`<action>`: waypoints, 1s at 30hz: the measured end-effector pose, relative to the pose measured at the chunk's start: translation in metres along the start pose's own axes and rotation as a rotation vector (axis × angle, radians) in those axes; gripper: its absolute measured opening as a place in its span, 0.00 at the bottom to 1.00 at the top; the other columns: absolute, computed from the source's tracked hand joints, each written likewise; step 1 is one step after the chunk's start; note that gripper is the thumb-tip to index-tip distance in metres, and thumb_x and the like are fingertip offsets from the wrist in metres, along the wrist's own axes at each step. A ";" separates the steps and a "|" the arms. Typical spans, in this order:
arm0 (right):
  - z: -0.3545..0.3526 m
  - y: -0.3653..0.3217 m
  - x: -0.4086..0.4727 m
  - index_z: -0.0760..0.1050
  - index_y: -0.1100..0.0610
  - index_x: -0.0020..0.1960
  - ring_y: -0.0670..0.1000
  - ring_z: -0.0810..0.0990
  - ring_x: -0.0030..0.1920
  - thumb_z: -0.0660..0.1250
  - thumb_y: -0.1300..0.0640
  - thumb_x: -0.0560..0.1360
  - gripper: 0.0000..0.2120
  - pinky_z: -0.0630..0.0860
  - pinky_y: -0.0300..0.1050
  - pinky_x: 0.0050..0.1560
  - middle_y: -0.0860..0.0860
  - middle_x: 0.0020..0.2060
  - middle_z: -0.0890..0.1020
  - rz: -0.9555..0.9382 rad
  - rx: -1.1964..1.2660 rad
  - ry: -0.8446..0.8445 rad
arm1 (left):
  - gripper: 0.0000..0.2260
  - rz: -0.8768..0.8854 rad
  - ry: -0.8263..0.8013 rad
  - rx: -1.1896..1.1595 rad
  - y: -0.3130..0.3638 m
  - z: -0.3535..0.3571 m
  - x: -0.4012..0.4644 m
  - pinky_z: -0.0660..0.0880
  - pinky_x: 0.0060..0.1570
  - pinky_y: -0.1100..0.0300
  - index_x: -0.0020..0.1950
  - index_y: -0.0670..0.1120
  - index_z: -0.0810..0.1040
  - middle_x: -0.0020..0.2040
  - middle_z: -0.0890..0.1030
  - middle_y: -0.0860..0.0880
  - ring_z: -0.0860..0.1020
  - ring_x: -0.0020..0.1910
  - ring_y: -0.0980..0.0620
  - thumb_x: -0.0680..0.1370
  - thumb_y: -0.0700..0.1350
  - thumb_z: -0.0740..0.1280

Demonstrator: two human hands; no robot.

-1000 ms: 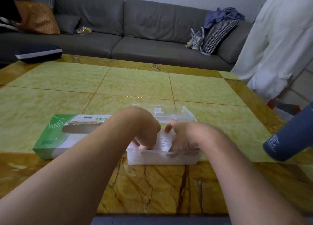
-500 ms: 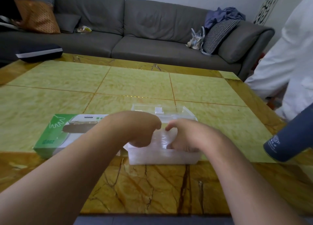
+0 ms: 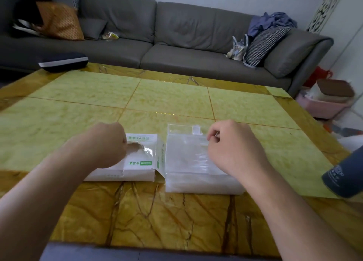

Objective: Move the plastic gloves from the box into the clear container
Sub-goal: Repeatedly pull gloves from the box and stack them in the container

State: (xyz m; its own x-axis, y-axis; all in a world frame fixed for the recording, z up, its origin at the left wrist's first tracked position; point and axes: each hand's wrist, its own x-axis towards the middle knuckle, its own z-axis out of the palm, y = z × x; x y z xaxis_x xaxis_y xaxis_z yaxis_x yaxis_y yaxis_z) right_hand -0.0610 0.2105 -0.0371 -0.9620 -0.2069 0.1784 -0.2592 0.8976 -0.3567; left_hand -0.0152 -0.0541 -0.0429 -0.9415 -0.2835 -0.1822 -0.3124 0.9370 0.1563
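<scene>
box [image 3: 137,163] — green "Guanai" label, Chinese text

This is a home living room. A long grey sofa [image 3: 176,39] is running across the far side from ten to two o'clock, carrying an orange cushion [image 3: 60,21] at ten o'clock, a houndstooth pillow [image 3: 265,45] and a heap of blue clothes [image 3: 273,22] at one o'clock, with a small bag [image 3: 237,48] lying just beside the pillow. A low coffee table [image 3: 167,96] with a yellow-green and amber stone top is filling the foreground. At three o'clock a pink plastic basin [image 3: 324,105] is sitting on the floor beside the sofa's end.
</scene>
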 end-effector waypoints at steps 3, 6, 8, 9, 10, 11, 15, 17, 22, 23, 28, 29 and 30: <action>0.005 -0.005 -0.001 0.79 0.49 0.42 0.53 0.81 0.30 0.61 0.62 0.75 0.12 0.80 0.50 0.29 0.48 0.33 0.82 -0.017 0.031 -0.003 | 0.14 0.056 -0.179 0.127 0.000 0.009 -0.002 0.76 0.42 0.58 0.42 0.60 0.79 0.43 0.81 0.50 0.78 0.40 0.51 0.84 0.49 0.60; 0.007 -0.008 -0.003 0.79 0.49 0.42 0.54 0.81 0.31 0.60 0.62 0.74 0.12 0.82 0.52 0.32 0.48 0.32 0.82 -0.018 0.041 -0.022 | 0.12 0.010 -0.149 0.069 -0.008 0.018 0.005 0.73 0.35 0.59 0.41 0.49 0.77 0.40 0.80 0.50 0.76 0.36 0.52 0.82 0.44 0.60; 0.008 -0.008 -0.004 0.79 0.50 0.41 0.54 0.81 0.32 0.60 0.62 0.74 0.12 0.81 0.50 0.33 0.49 0.31 0.82 -0.012 0.045 -0.027 | 0.12 -0.004 -0.125 0.048 -0.010 0.019 0.007 0.70 0.33 0.59 0.38 0.47 0.73 0.37 0.78 0.49 0.74 0.34 0.52 0.82 0.46 0.61; 0.008 -0.008 -0.004 0.79 0.50 0.41 0.54 0.81 0.32 0.60 0.62 0.74 0.12 0.81 0.50 0.32 0.48 0.31 0.82 -0.010 0.050 -0.030 | 0.13 -0.002 -0.108 0.037 -0.009 0.020 0.007 0.69 0.32 0.59 0.38 0.47 0.73 0.36 0.78 0.49 0.74 0.33 0.51 0.82 0.47 0.62; 0.008 -0.008 -0.005 0.79 0.50 0.41 0.54 0.81 0.32 0.60 0.62 0.74 0.12 0.82 0.51 0.32 0.48 0.31 0.82 -0.009 0.057 -0.033 | 0.15 0.000 -0.080 0.004 -0.008 0.019 0.006 0.68 0.32 0.59 0.37 0.46 0.74 0.35 0.78 0.49 0.73 0.31 0.51 0.82 0.50 0.63; 0.008 -0.008 -0.005 0.80 0.50 0.41 0.53 0.81 0.32 0.60 0.62 0.74 0.12 0.82 0.51 0.32 0.47 0.32 0.82 -0.007 0.067 -0.035 | 0.17 0.005 -0.053 -0.043 -0.006 0.019 0.005 0.68 0.31 0.58 0.37 0.45 0.76 0.33 0.78 0.49 0.73 0.30 0.50 0.82 0.52 0.64; 0.004 -0.007 -0.006 0.80 0.50 0.41 0.52 0.81 0.30 0.60 0.63 0.74 0.13 0.83 0.53 0.31 0.47 0.31 0.83 0.005 0.120 -0.029 | 0.13 0.051 0.006 -0.198 -0.002 0.017 0.000 0.69 0.29 0.59 0.40 0.51 0.86 0.31 0.81 0.51 0.75 0.28 0.51 0.81 0.54 0.69; 0.003 -0.006 -0.005 0.81 0.50 0.40 0.52 0.81 0.29 0.60 0.63 0.74 0.13 0.83 0.55 0.31 0.47 0.31 0.83 0.012 0.140 -0.022 | 0.09 0.069 0.027 -0.232 -0.001 0.018 0.000 0.75 0.33 0.58 0.41 0.53 0.86 0.34 0.84 0.52 0.80 0.33 0.51 0.79 0.52 0.72; 0.001 -0.003 -0.005 0.81 0.50 0.39 0.52 0.81 0.28 0.61 0.64 0.74 0.13 0.82 0.56 0.30 0.47 0.31 0.83 0.020 0.171 0.005 | 0.07 0.067 0.126 -0.265 -0.003 0.016 0.002 0.78 0.33 0.58 0.38 0.54 0.84 0.36 0.84 0.55 0.81 0.35 0.54 0.76 0.50 0.76; 0.000 -0.002 -0.005 0.81 0.50 0.40 0.51 0.81 0.28 0.61 0.64 0.74 0.14 0.82 0.55 0.30 0.47 0.31 0.83 0.019 0.173 0.007 | 0.07 0.071 0.151 -0.279 -0.005 0.014 0.002 0.77 0.34 0.59 0.38 0.54 0.84 0.36 0.84 0.55 0.81 0.36 0.55 0.76 0.48 0.76; 0.001 0.000 -0.004 0.81 0.50 0.40 0.50 0.81 0.28 0.62 0.64 0.74 0.14 0.82 0.56 0.29 0.47 0.30 0.83 -0.002 0.172 0.017 | 0.05 0.064 0.220 -0.475 -0.010 0.008 0.004 0.80 0.43 0.54 0.43 0.52 0.82 0.41 0.84 0.54 0.83 0.42 0.53 0.78 0.45 0.73; 0.002 0.001 -0.004 0.81 0.50 0.40 0.50 0.81 0.27 0.62 0.64 0.74 0.14 0.82 0.56 0.29 0.47 0.30 0.83 -0.003 0.173 0.016 | 0.05 0.051 0.235 -0.517 -0.011 0.008 0.005 0.81 0.45 0.50 0.43 0.52 0.82 0.41 0.84 0.53 0.83 0.42 0.51 0.79 0.45 0.72; 0.003 0.001 -0.004 0.81 0.49 0.41 0.50 0.82 0.28 0.62 0.64 0.74 0.13 0.82 0.56 0.29 0.46 0.31 0.83 -0.004 0.173 0.016 | 0.04 0.036 0.251 -0.556 -0.012 0.007 0.006 0.81 0.46 0.48 0.43 0.51 0.82 0.41 0.84 0.52 0.82 0.42 0.49 0.79 0.46 0.72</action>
State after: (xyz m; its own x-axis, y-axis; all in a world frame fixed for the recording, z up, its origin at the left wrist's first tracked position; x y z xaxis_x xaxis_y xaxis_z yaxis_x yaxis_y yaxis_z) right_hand -0.0581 0.2110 -0.0410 -0.9597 -0.2031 0.1940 -0.2754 0.8158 -0.5085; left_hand -0.0158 -0.0659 -0.0527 -0.9326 -0.3564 0.0564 -0.2352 0.7191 0.6539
